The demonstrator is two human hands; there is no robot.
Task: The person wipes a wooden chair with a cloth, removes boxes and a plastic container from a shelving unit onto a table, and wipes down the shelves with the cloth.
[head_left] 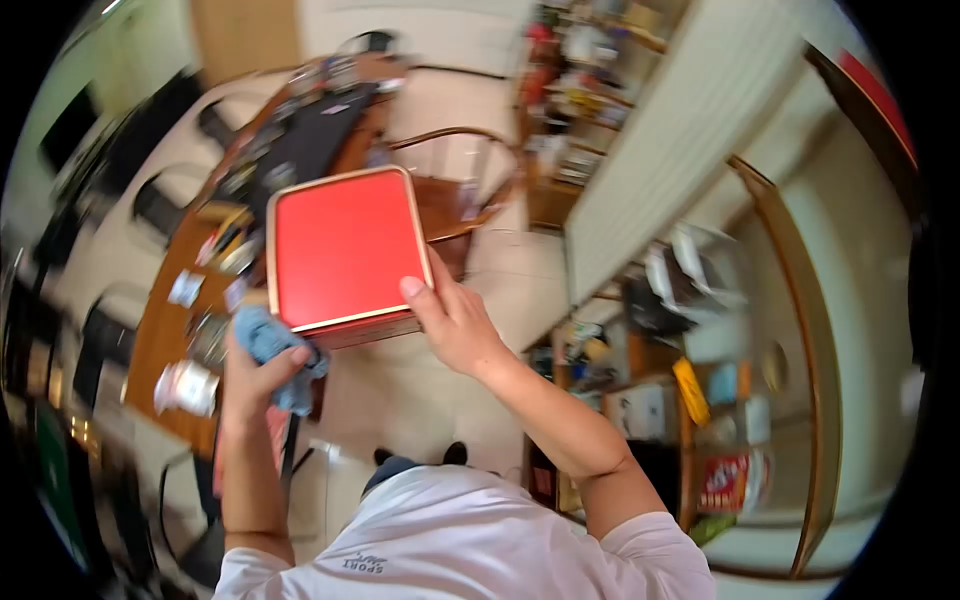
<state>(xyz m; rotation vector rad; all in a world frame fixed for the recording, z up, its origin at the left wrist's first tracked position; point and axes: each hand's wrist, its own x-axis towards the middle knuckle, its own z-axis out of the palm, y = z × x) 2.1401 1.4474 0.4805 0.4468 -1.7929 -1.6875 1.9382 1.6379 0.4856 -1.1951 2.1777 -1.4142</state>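
Observation:
A red square box [345, 245] with a pale gold rim is held up in front of me, its flat top facing the camera. My right hand [455, 318] grips its near right corner, thumb on the top edge and the other fingers hidden along the side. At the near left corner, my left hand [252, 370] is closed on a crumpled blue cloth [275, 355]. The cloth lies against the box's corner; whether the left fingers also support the box from below is hidden.
A long wooden table [160, 345] with a dark runner [310, 145], jars and small items stands ahead left. Beyond the box is a wooden armchair [460, 190]. Shelves [640, 385] loaded with goods line the right, near a wood-framed glass door [805, 330]. Dark chairs [105, 335] stand left.

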